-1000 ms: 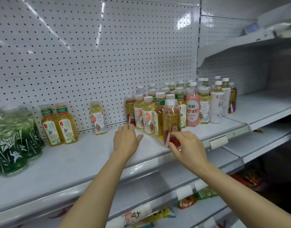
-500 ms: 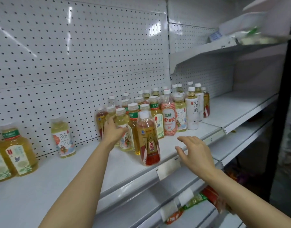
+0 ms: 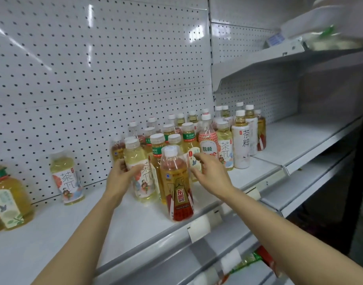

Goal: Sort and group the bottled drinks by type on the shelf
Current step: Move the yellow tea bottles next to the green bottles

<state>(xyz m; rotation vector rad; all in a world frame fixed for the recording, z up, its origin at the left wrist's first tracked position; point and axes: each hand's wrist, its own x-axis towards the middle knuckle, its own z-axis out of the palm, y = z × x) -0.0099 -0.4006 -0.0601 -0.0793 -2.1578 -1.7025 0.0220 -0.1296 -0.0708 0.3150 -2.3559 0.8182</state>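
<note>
Left hand [image 3: 123,177] had its grip wrapped round a pale tea bottle [image 3: 142,175] on the shelf [image 3: 78,229] (front of the cluster). Right hand [image 3: 212,173] was released, fingers loose beside the red-labelled bottle [image 3: 177,186].

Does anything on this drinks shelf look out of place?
Yes. The amber bottle with the red-and-gold label stands alone at the shelf's front edge, ahead of the mixed cluster. One pale tea bottle sits apart by the pegboard, away from its match gripped by the left hand.
</note>
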